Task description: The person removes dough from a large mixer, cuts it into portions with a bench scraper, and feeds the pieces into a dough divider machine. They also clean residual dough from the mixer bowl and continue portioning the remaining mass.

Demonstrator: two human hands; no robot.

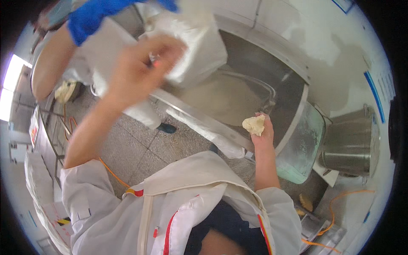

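Note:
My left hand point(140, 67) is raised and blurred at the upper left, in front of a white sack point(200, 47). Something small and shiny with a red spot shows by its fingers, but blur hides whether it is held. My right hand point(266, 127) grips a pale lump of dough point(254, 125) over the near edge of a metal basin point(293, 79). Inside the basin lies pale powder or liquid point(223, 98), and a curved metal bar point(255, 79) crosses it. The sack leans over the basin's far left part.
A co-worker's blue-gloved hand point(92, 19) reaches in at the top left, near my left arm. Right of the basin are a translucent greenish plastic bin point(301, 146) and a large steel pot point(347, 143). Orange cables point(111, 173) lie on the tiled floor.

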